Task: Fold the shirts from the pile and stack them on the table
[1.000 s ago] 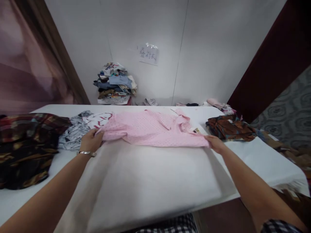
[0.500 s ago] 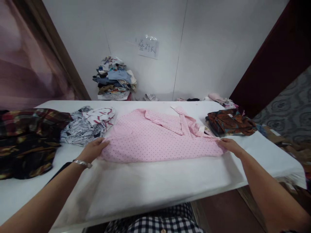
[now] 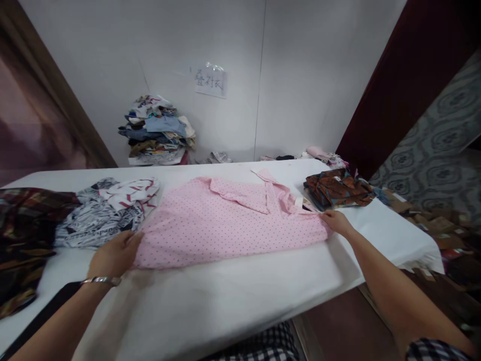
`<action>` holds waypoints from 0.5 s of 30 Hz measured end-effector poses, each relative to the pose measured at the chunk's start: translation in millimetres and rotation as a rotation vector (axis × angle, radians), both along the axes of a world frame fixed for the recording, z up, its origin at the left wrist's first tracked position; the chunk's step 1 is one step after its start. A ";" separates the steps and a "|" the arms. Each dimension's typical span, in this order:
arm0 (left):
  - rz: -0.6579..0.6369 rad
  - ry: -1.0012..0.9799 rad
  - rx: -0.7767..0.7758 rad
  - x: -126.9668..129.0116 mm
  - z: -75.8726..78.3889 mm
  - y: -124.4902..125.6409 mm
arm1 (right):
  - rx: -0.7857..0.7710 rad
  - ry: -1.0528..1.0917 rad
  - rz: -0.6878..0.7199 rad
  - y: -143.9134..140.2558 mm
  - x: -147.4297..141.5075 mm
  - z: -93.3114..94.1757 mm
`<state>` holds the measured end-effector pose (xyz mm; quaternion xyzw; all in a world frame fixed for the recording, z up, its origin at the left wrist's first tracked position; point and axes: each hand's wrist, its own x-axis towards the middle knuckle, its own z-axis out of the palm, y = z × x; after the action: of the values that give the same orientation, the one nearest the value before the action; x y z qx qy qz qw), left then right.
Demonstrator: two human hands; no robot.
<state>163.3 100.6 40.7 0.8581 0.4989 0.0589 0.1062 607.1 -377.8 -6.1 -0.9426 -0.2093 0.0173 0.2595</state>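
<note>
A pink shirt with small dark dots (image 3: pixel 221 225) lies spread sideways on the white-covered table (image 3: pixel 233 296), its collar end toward the right. My left hand (image 3: pixel 114 253), with a silver bracelet at the wrist, grips the shirt's left edge; some of its fingers are hidden by the hand itself. At the opposite end, my right hand (image 3: pixel 335 222) pinches the shirt near the collar. A sleeve with a cuff is folded across the upper right of the shirt.
Crumpled printed shirts (image 3: pixel 108 215) and dark plaid clothing (image 3: pixel 32 235) lie on the left. Folded brown patterned clothing (image 3: pixel 340 188) sits at right. A tall clothes stack (image 3: pixel 156 133) stands against the wall, below a paper sign (image 3: pixel 211 81). Boxes (image 3: pixel 443 230) are on the far right.
The view has turned, so the table and clothes appear farther left. My left hand looks lower and nearer. Both hands keep their hold on the pink shirt, which stays spread out.
</note>
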 end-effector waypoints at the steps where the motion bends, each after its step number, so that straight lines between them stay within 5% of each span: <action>1: 0.009 0.005 0.006 0.8 1.7 -1.4 | -0.003 -0.011 0.001 0.9 0.4 1.0; 6: -0.075 0.199 -0.065 3.2 -4.6 -4.2 | -0.284 -0.020 0.075 6.6 -1.4 0.2; 10: -0.093 0.063 0.092 6.3 -13.1 -6.8 | -0.524 -0.056 0.032 19.9 -5.8 7.9; 15: -0.538 -0.116 0.309 33.9 -41.5 -32.4 | -0.312 -0.237 0.141 71.5 -3.1 29.5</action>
<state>197.2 68.2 -0.7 0.9605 0.2323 0.1528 0.0144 604.1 -306.3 23.4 -0.9499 -0.2984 -0.0433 0.0820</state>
